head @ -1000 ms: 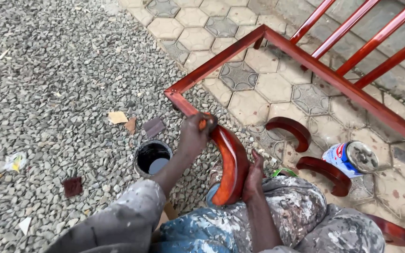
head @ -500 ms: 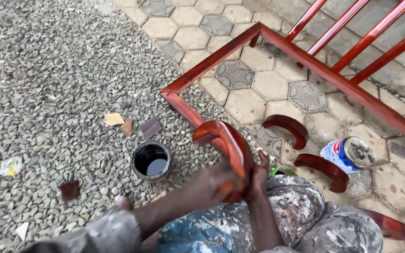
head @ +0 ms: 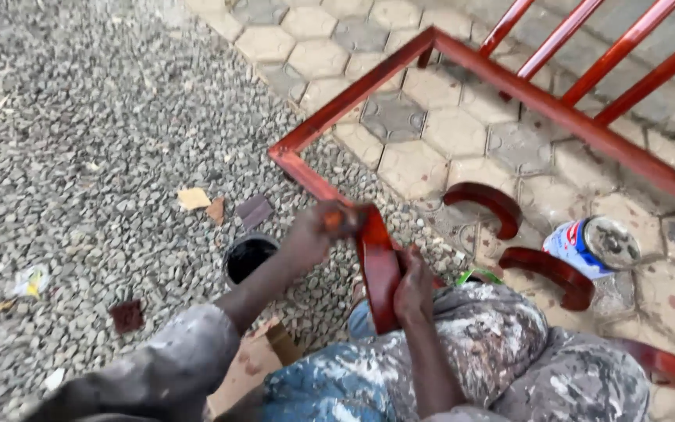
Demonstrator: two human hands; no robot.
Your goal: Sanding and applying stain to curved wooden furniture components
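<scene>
Head camera shows a curved, glossy red-brown wooden piece (head: 376, 270) resting on the person's lap, its upper end pointing away from the body. Right hand (head: 414, 285) is closed around its lower middle part and holds it steady. Left hand (head: 318, 230) is curled around the upper end, with something small and orange between the fingers; what it is I cannot tell. Half a second ago this left hand was lower, near the lap, and the top of the piece was free; now the hand has gone up to it. Just beside the left forearm a round black tin of dark liquid (head: 248, 258) stands on the grey gravel (head: 80, 156). Further right, two more curved red-brown pieces (head: 486, 202) lie on the hexagonal paving stones (head: 431, 156), near a white and blue can on its side (head: 594, 246) and a red-brown wooden frame (head: 509, 86).
</scene>
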